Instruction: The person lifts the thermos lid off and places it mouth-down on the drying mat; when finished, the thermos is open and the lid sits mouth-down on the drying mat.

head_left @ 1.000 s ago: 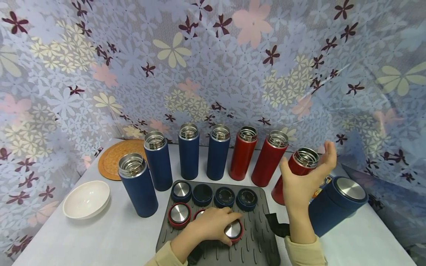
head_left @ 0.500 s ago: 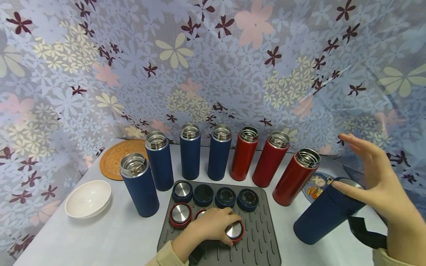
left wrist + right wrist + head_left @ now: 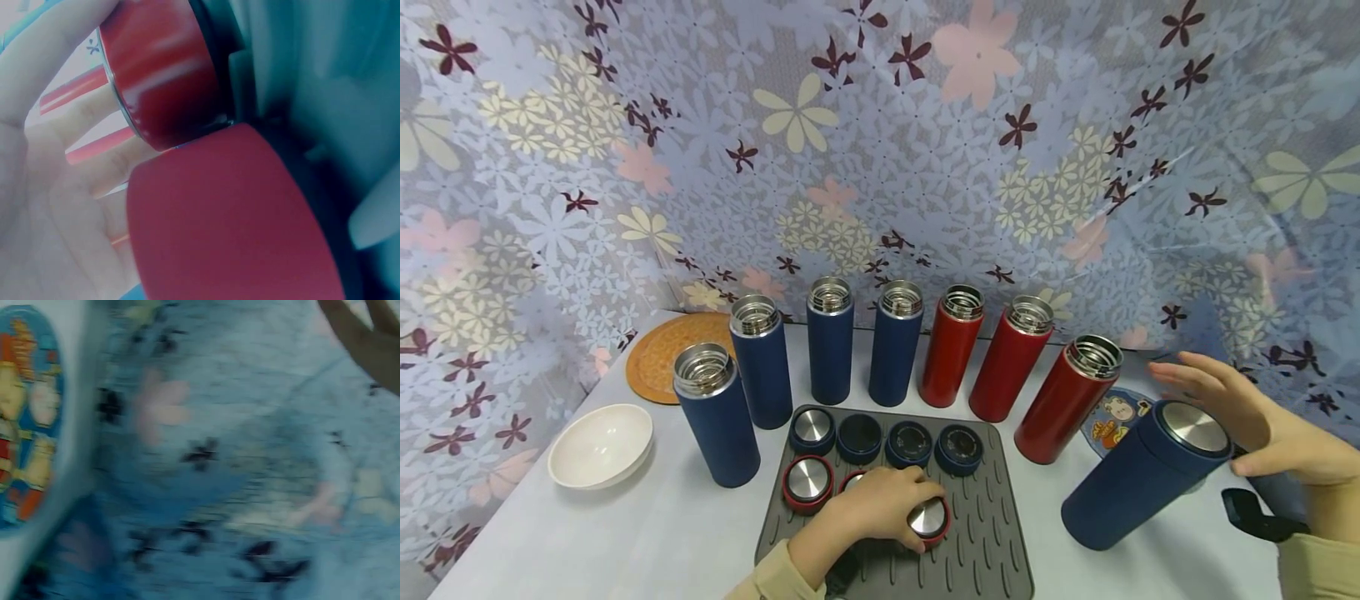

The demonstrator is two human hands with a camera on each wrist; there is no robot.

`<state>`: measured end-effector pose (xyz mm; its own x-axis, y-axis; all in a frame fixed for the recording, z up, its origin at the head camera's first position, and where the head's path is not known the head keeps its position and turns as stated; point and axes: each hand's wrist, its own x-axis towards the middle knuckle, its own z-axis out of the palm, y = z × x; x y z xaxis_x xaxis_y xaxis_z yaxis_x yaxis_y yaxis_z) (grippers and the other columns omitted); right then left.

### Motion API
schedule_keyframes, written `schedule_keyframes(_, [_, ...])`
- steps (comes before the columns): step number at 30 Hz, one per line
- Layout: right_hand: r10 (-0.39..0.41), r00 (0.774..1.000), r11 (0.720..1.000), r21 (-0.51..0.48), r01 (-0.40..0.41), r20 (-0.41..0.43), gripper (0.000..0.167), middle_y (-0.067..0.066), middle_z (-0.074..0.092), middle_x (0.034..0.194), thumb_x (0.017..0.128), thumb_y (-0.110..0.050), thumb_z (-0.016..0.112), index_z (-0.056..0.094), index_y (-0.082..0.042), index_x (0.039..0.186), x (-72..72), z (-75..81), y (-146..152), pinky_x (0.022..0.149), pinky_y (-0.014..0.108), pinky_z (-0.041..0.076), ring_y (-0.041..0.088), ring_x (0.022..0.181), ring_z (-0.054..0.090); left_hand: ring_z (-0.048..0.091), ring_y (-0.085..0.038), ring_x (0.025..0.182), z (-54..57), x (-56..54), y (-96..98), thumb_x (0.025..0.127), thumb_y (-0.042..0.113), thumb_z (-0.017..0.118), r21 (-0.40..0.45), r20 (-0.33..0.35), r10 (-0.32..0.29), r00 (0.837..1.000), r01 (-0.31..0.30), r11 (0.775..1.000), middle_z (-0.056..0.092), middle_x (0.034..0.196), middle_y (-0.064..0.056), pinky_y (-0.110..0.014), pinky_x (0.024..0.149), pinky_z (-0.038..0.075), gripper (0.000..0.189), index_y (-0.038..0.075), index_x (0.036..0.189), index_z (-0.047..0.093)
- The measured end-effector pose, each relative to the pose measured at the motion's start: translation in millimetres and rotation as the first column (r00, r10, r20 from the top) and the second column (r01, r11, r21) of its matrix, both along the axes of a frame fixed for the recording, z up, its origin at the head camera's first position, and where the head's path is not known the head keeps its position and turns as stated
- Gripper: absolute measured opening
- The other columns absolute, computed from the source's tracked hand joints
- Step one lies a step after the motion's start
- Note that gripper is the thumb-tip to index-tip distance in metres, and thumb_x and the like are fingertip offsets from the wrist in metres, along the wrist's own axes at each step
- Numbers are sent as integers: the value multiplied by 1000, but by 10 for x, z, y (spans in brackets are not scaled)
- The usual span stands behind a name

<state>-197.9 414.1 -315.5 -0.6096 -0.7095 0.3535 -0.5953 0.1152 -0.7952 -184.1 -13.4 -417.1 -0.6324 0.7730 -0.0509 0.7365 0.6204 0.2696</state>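
Note:
My left hand grips a red-rimmed bottle lid with a steel top on the grey mat. In the left wrist view, its fingers are around that red lid, with a second red lid close by. Another red lid sits at the mat's left, and one is mostly covered by the hand. Blue lids form the row behind. At the right, a capped blue thermos stands on the table. Just right of it, my right hand is held with fingers spread, holding nothing.
Several uncapped blue bottles and three uncapped red bottles stand in an arc behind the mat. A white bowl and a round orange-brown board lie left. A cartoon-printed round mat lies behind the thermos. Floral cloth hangs behind.
My right hand has moved right, from in front of the rightmost red bottle, past the capped blue thermos, to its right side. My left hand keeps its place on the red lid.

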Motion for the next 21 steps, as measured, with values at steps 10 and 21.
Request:
schedule_keyframes(10, [160, 921, 981, -163, -107, 356, 85, 8, 39, 144, 86, -20, 63, 7, -6, 148, -30, -654, -51, 90, 34, 47, 21, 127, 44, 59, -10, 89, -16, -7, 1, 68, 42, 79, 5, 3, -3, 1000, 3, 1000, 58, 115, 2, -24, 72, 49, 64, 24, 125, 57])
schedule_keyframes(21, [188, 951, 973, -180, -145, 246, 59, 14, 52, 131, 86, -6, 60, 35, -5, 139, -21, -872, -162, 89, 31, 48, 24, 117, 54, 58, -9, 89, 7, -23, -17, 68, 41, 80, 23, 55, -5, 998, 4, 1000, 56, 117, 2, -23, 73, 49, 67, 25, 127, 55])
